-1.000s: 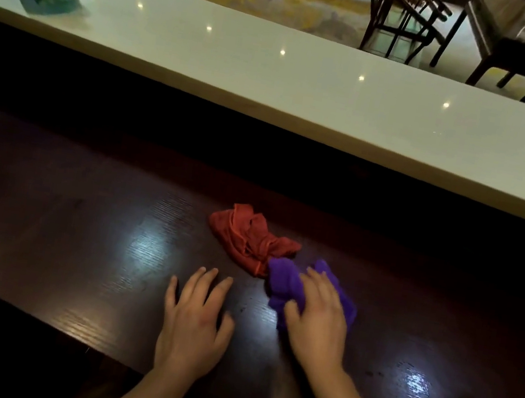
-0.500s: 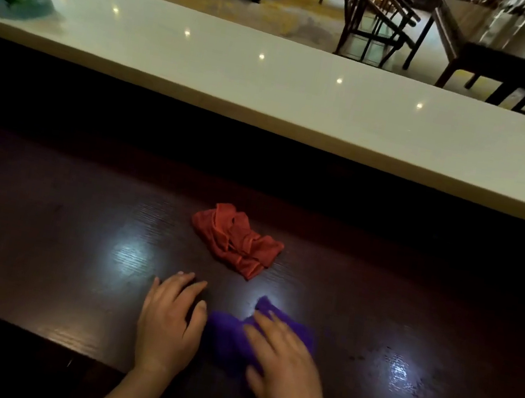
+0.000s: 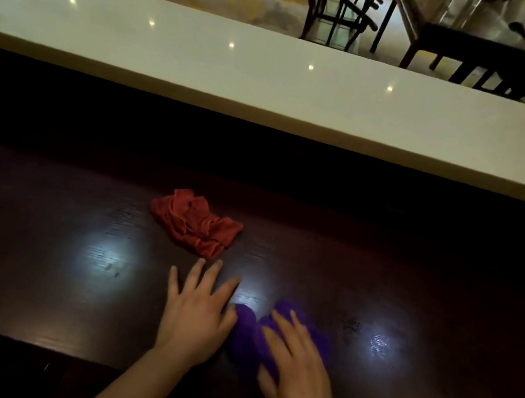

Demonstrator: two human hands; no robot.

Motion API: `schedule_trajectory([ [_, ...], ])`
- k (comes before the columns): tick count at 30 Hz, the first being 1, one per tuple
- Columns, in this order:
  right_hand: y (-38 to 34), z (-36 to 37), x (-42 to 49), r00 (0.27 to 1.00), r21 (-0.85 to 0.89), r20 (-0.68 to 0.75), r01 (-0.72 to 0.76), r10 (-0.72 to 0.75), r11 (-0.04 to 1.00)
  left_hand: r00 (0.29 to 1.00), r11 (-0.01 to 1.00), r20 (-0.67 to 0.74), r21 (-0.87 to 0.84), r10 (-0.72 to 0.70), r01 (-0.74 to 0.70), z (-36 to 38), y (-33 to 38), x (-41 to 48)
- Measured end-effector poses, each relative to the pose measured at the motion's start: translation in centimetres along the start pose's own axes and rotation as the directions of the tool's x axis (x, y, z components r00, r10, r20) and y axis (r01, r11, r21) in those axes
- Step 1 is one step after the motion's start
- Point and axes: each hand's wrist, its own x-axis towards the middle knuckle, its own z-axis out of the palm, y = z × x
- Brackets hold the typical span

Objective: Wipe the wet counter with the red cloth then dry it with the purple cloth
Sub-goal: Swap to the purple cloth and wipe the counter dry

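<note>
The red cloth (image 3: 196, 222) lies crumpled on the dark wooden counter (image 3: 41, 224), untouched by either hand. Nearer to me, the purple cloth (image 3: 245, 335) lies flattened on the counter. My right hand (image 3: 298, 368) presses on the purple cloth with its fingers spread, covering its right part. My left hand (image 3: 197, 309) rests flat on the counter just left of the purple cloth, fingers apart, its fingertips a short way below the red cloth.
A raised white ledge (image 3: 272, 89) runs across behind the dark counter. Beyond it stand dark wooden chairs (image 3: 337, 13) and a table (image 3: 455, 33). Small dark wet marks (image 3: 349, 328) show right of the purple cloth. The counter's front edge (image 3: 22, 336) is close to me.
My right hand slid the purple cloth toward me, away from the red cloth, then a little to the right. My left hand stayed flat beside it. The camera view shifted left.
</note>
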Motion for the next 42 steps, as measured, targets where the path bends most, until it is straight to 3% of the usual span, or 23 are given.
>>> schedule_trajectory([
  [4, 3.8, -1.4, -1.4, 0.997, -0.050, 0.041, 0.074, -0.072, 0.996, 0.997, 0.997, 0.002, -0.034, -0.072, 0.072, 0.9, 3.5, 0.5],
  [7, 6.5, -2.9, 4.2, 0.976, -0.025, -0.119, -0.187, 0.182, 0.982, 0.996, 0.997, -0.050, -0.044, -0.068, 0.065, 1.3, 3.4, 0.5],
  [9, 5.4, -3.0, 7.0, 0.940, 0.022, -0.114, -0.321, 0.322, 0.947, 0.998, 0.999, -0.067, -0.034, -0.008, 0.006, 1.5, 3.7, 0.5],
  [13, 2.9, -1.0, 1.0, 0.992, -0.054, -0.068, -0.112, 0.108, 0.992, 0.970, 0.973, -0.071, 0.026, 0.232, -0.230, 2.2, 3.9, 0.0],
  [17, 5.9, -1.9, -4.6, 0.999, -0.059, -0.031, -0.042, 0.041, 0.997, 0.982, 0.984, -0.064, 0.004, 0.177, -0.177, 2.1, 3.8, 0.5],
  [20, 8.8, -3.7, -0.9, 0.969, -0.086, -0.134, -0.222, 0.210, 0.971, 0.984, 0.987, -0.078, -0.005, 0.161, -0.162, 1.8, 4.1, 0.6],
  [23, 9.2, -4.8, 3.0, 0.912, 0.012, -0.156, -0.381, 0.378, 0.924, 0.983, 0.988, -0.097, 0.007, 0.154, -0.154, 1.7, 4.5, 0.5],
  [28, 6.6, -2.5, -6.2, 0.991, -0.035, -0.064, -0.116, 0.114, 0.993, 0.981, 0.981, -0.078, 0.101, 0.175, -0.167, 1.9, 5.4, 0.4],
  [30, 8.8, -2.9, -7.9, 0.996, -0.022, -0.036, -0.080, 0.079, 0.997, 0.988, 0.986, -0.046, 0.095, 0.145, -0.140, 2.0, 6.5, 0.9],
  [32, 11.5, -4.2, -5.4, 0.981, -0.048, -0.084, -0.178, 0.174, 0.983, 0.994, 0.993, -0.033, 0.045, 0.106, -0.105, 2.4, 7.8, 1.4],
  [34, 14.0, -5.5, -0.6, 0.919, -0.068, -0.201, -0.358, 0.338, 0.931, 0.997, 0.997, -0.031, 0.028, 0.073, -0.072, 3.1, 8.8, 1.7],
  [37, 15.5, -6.5, 3.6, 0.854, -0.064, -0.203, -0.499, 0.479, 0.864, 0.996, 0.996, -0.046, 0.052, 0.079, -0.076, 3.8, 8.8, 1.8],
  [39, 14.1, -5.7, 1.5, 0.894, -0.090, -0.184, -0.428, 0.408, 0.899, 0.995, 0.995, -0.052, 0.056, 0.080, -0.077, 3.9, 8.6, 1.7],
  [42, 9.7, -3.1, -6.0, 0.975, -0.115, -0.104, -0.208, 0.196, 0.971, 0.996, 0.995, -0.047, 0.070, 0.076, -0.073, 3.8, 8.8, 1.8],
])
